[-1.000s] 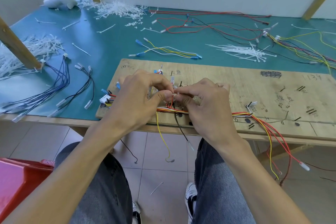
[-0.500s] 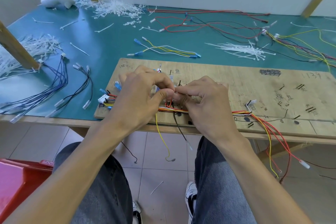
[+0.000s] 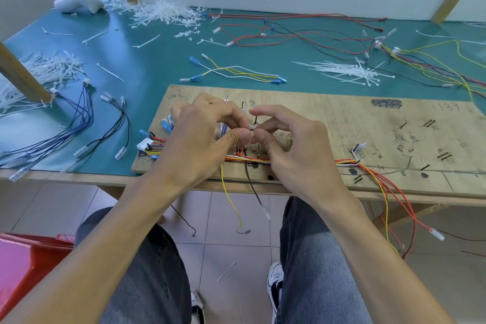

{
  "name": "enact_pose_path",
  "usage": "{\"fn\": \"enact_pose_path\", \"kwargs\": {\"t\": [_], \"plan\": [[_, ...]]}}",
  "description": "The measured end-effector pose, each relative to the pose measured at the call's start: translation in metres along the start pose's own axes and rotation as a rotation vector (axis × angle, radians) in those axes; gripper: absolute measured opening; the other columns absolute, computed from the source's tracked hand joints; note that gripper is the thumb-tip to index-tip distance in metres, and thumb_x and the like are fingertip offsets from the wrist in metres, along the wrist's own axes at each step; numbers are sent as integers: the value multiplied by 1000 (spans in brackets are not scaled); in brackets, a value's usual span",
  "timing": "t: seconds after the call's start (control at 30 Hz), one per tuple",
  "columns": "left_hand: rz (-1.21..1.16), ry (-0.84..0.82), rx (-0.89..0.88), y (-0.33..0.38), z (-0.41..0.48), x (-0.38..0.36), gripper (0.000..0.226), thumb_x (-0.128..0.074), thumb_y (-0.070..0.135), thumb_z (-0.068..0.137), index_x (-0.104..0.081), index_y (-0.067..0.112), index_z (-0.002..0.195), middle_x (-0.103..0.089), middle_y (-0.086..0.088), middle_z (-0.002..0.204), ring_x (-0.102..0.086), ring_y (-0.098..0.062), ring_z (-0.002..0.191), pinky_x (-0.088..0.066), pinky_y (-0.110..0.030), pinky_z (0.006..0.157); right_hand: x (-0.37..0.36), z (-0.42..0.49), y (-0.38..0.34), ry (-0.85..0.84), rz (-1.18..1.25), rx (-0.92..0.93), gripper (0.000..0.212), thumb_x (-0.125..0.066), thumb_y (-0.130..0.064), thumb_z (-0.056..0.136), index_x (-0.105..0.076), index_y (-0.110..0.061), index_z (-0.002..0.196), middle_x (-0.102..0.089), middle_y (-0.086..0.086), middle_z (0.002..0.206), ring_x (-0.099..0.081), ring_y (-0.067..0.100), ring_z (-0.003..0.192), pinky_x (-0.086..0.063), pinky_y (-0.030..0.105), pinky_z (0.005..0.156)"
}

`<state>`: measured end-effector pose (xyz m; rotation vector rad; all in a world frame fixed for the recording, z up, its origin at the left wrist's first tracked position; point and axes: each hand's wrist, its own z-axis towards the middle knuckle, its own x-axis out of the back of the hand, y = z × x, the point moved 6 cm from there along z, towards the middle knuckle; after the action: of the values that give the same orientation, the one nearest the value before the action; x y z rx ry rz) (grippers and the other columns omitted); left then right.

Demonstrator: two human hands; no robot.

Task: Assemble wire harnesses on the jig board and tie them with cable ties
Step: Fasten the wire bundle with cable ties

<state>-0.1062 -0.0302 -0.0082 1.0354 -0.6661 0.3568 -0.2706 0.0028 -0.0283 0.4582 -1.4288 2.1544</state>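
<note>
The green table (image 3: 157, 68) fills the upper half of the view, and the plywood jig board (image 3: 342, 118) lies flat on its near edge, reaching from the centre out to three o'clock. Both hands meet over the board's left part, just above the middle of the picture. The left hand (image 3: 202, 142) curls its fingers, its thumb and forefinger pressed together. The right hand (image 3: 297, 150) brings its thumb tip against the left thumb, with its forefinger arched above and apart from the rest. Between the touching tips sits a pale cable tie (image 3: 251, 132), pinched by both hands, though it is too small to show how it is threaded. The wire harness (image 3: 249, 159) lies on the board directly beneath the hands. It runs along the near edge from a white connector (image 3: 144, 144) at nine o'clock of the hands across to three o'clock, where red and yellow strands drop over the table edge. A yellow wire (image 3: 231, 202) and a black one hang from it at six o'clock, between the person's knees. A red crate (image 3: 23, 265) stands on the floor at eight o'clock. Blue wires (image 3: 81, 118) lie on the table at nine o'clock. A heap of white ties (image 3: 163, 12) sits at eleven o'clock, a smaller sheaf of ties (image 3: 344, 72) at two o'clock, and a white tool (image 3: 76, 2) at ten o'clock.
</note>
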Motion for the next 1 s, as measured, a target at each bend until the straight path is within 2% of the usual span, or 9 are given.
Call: {"fn": "enact_pose_path", "kwargs": {"t": [0.03,0.1,0.3,0.43,0.57,0.67,0.77,0.87,1.0], "plan": [[-2,-4,-1,0,0,0,9,-71,45,81,-72,40,88,-65,37,93,-60,-11,111,-42,-59,103,0,0,-1,-2,-6,13,35,-71,-13,97,-69,-33,125,-75,-21,89,-71,5,94,-47,58,99],[2,-6,-9,-1,0,-1,8,-72,43,82,-73,39,89,-66,33,85,-58,-9,113,-41,-60,103,-2,-2,-2,-1,-57,36,37,-68,-11,98,-64,-35,125,-73,-20,88,-69,5,94,-43,58,95],[31,-2,-23,-2,-2,0,9,-82,27,88,-79,33,94,-57,36,89,-58,-9,113,-41,-61,103,-5,-6,-12,89,-322,139,31,-66,-19,97,-53,-39,117,-66,-20,89,-60,6,95,-28,43,78],[18,-23,-26,-4,-2,1,11,-83,27,88,-81,33,97,-60,34,91,-58,-9,114,-42,-59,104,-5,-7,-13,117,-292,172,32,-67,-16,95,-49,-36,113,-62,-19,93,-59,8,93,-28,42,78],[10,-74,-29,-7,1,1,9,-82,31,89,-81,32,97,-66,29,90,-58,-11,117,-42,-56,105,-8,-6,-10,73,-221,153,35,-65,-13,96,-42,-34,113,-64,-16,98,-63,7,96,-29,43,82],[43,-122,-56,-6,5,1,6,-78,38,90,-78,35,96,-65,30,91,-56,-9,115,-42,-58,103,-8,-6,-11,80,-217,153,36,-65,-13,97,-40,-34,111,-65,-15,98,-60,5,90,-29,41,82],[95,-160,-82,-5,7,1,15,-69,45,87,-76,35,96,-66,28,90,-55,-10,115,-42,-59,102,-5,-7,-14,111,-211,174,33,-65,-13,97,-42,-32,111,-64,-13,100,-58,5,89,-30,40,86],[119,-179,-136,-5,10,2,7,-73,40,91,-75,35,95,-67,23,94,-53,-14,114,-43,-59,99,-1,-5,-23,122,-224,230,29,-65,-9,95,-47,-25,110,-61,-13,96,-59,9,90,-32,42,88],[144,-237,-226,-5,13,4,8,-74,36,94,-76,29,95,-67,19,94,-51,-19,106,-46,-53,93,2,5,-35,63,-219,269,25,-65,-4,92,-52,-19,107,-60,-12,87,-47,-2,86,-34,41,86]]}}
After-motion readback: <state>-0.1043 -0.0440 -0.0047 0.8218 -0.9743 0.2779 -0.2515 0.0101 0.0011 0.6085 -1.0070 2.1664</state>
